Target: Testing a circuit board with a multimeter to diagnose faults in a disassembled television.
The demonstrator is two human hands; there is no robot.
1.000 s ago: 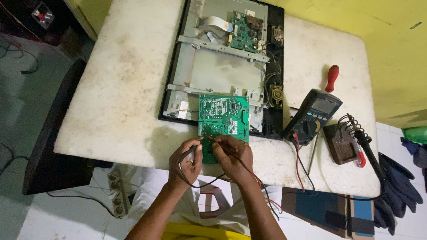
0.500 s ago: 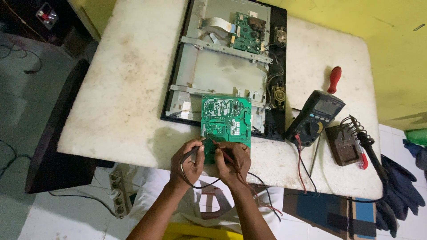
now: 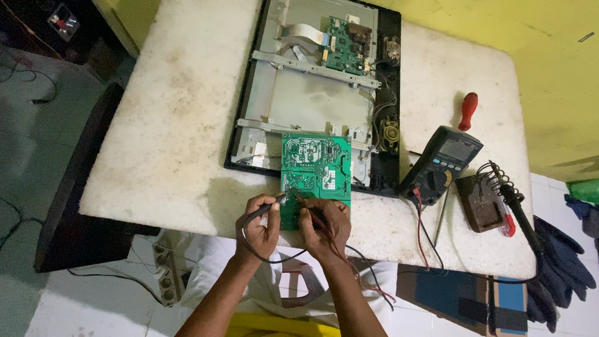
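Gripping black probe (image 3: 265,208), left hand (image 3: 259,228) fingers; right hand (image 3: 324,228) pinches red probe (image 3: 307,203) on green board (image 3: 315,168).

On the desk (image 3: 156,125) there are two green circuit boards, one at the near edge (image 3: 315,178) and one toward the far edge (image 3: 346,47), one multimeter (image 3: 442,163), one red-handled screwdriver (image 3: 468,111), one soldering iron stand (image 3: 483,203), plus two probes, black (image 3: 262,209) and red (image 3: 312,209).

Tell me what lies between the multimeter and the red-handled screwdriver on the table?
Nothing: the head view shows bare table between the multimeter and the red-handled screwdriver.
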